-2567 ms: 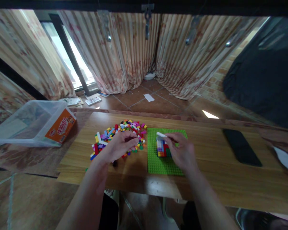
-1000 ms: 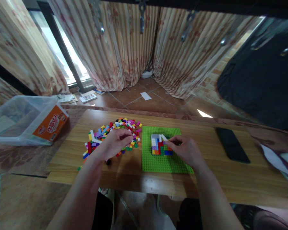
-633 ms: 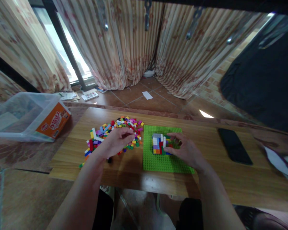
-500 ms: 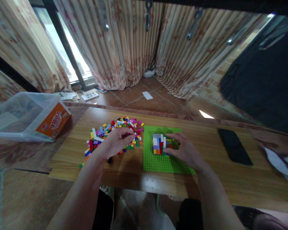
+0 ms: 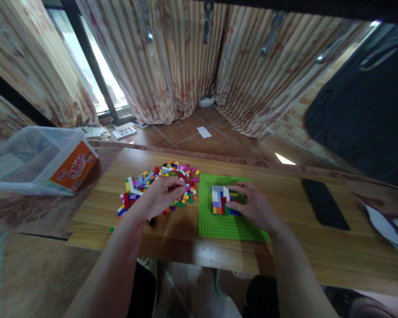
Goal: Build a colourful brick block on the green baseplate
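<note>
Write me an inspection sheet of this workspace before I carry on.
Surface: wooden table, bearing a green baseplate.
Job's things: multicoloured block on the baseplate; loose bricks piled left of it.
Clutter: phone right of the baseplate; white sheet at far right.
Grippers: bare hands. Left hand over the bricks, any hold hidden; right hand at the block, thumb and finger by a white brick, grip unclear.
Cables: nothing seen.
Surroundings: clear tub at left, curtains beyond, paper on the floor.
</note>
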`<state>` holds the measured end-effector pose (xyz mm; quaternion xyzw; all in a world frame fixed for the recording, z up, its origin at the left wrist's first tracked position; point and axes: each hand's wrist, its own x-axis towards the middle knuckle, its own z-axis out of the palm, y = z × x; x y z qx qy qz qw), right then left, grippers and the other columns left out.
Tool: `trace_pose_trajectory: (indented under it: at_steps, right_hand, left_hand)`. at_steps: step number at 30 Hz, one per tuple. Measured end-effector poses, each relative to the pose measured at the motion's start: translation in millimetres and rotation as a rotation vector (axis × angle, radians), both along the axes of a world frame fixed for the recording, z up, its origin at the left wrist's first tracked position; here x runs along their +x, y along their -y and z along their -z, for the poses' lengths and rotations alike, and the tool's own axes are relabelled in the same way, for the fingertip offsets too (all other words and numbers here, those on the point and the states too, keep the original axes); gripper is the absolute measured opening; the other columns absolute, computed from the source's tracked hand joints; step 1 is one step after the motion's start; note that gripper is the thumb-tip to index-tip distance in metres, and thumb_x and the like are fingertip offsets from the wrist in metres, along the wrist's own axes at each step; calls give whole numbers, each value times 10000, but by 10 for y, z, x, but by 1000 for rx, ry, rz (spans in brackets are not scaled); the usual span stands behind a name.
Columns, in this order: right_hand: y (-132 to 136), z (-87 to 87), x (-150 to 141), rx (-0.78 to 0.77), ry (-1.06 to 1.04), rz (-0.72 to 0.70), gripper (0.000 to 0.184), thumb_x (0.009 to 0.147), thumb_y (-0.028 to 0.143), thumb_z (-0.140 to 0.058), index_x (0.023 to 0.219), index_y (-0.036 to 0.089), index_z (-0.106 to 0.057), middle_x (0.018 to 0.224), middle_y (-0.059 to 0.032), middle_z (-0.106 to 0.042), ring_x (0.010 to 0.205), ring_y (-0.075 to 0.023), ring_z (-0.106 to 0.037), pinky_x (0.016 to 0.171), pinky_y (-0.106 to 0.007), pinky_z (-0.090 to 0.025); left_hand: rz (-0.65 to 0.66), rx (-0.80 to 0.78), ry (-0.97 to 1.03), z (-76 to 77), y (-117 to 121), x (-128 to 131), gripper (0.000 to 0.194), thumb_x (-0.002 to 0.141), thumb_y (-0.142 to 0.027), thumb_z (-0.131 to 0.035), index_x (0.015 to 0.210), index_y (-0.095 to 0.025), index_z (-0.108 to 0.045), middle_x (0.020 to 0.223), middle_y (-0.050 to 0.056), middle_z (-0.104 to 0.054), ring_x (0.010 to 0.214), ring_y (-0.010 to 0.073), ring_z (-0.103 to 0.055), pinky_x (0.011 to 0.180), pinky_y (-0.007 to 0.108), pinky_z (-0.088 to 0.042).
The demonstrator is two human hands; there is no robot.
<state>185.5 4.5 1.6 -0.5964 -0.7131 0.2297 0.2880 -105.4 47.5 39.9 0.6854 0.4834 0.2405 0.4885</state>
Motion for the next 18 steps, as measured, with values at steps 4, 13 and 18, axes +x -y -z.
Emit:
trace_pose_trajectory:
  at_steps: [4, 13, 18]
  right_hand:
    - [5, -2, 5, -7, 12, -5, 355, 749, 347, -739, 1096, 274, -715, 1138, -65, -606, 1058, -242, -612, 931, -424, -502]
    - [40, -2, 10, -23, -7, -28, 348, 741, 333, -745, 1085, 290, -717, 1185, -60, -625, 1093, -250, -614, 943, -427, -494]
    - [61, 7, 18, -33, -24, -18, 352, 732, 344, -752, 1077, 279, -716, 1230, -71, -621, 1127, -261, -603, 973, -452, -474]
  left_hand:
    - [12, 23, -1, 11, -2, -6, 268, 825, -383, -566, 796, -130, -649, 657, 0, -572, 612, 114, -505, 547, 210, -394]
    - [31, 84, -62, 13, -9, -22, 258, 836, -367, -547, 787, -139, -656, 672, 9, -601, 629, 126, -524, 556, 217, -400]
    - [27, 71, -48, 31, -7, -32, 256, 833, -372, -556, 778, -141, -652, 642, -5, -576, 603, 121, -504, 548, 220, -384]
